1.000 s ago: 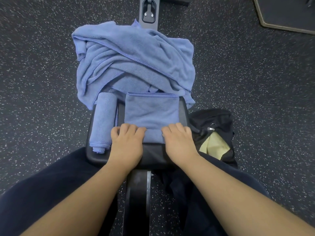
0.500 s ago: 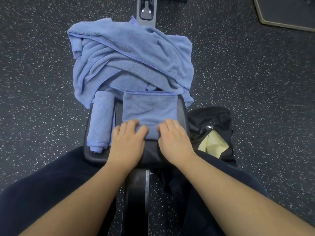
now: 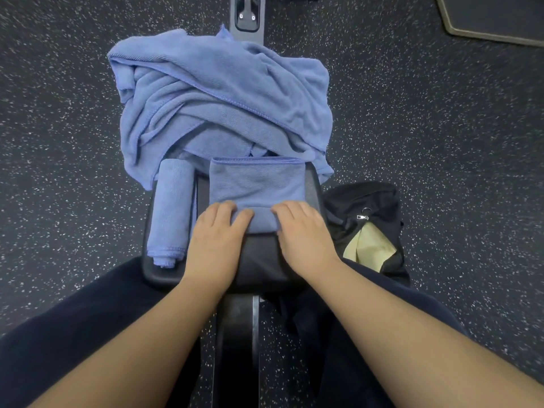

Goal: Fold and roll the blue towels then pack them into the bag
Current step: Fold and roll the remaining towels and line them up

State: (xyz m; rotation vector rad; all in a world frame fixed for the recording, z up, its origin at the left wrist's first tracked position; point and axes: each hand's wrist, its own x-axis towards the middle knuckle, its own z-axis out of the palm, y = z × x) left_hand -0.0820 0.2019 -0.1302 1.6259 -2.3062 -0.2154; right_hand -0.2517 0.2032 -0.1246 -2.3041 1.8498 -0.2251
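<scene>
A folded blue towel (image 3: pixel 256 181) lies flat on the black bench pad (image 3: pixel 312 184). Its near end is turned into a short roll (image 3: pixel 259 220). My left hand (image 3: pixel 216 245) and my right hand (image 3: pixel 303 240) sit side by side on that roll, fingers curled over its two ends. To the left of them a finished rolled blue towel (image 3: pixel 172 210) lies lengthwise on the pad. A loose heap of blue towels (image 3: pixel 217 95) covers the far part of the bench. The black bag (image 3: pixel 368 219) stands open on the floor to the right, showing a yellow lining.
Dark speckled rubber floor (image 3: pixel 441 142) surrounds the bench. The bench's metal frame (image 3: pixel 247 16) runs on past the heap. A dark mat edge (image 3: pixel 494 28) is at the top right. My dark trouser legs flank the bench at the bottom.
Both hands have moved forward along the folded towel, turning its near end over into a roll. The flat part has become shorter.
</scene>
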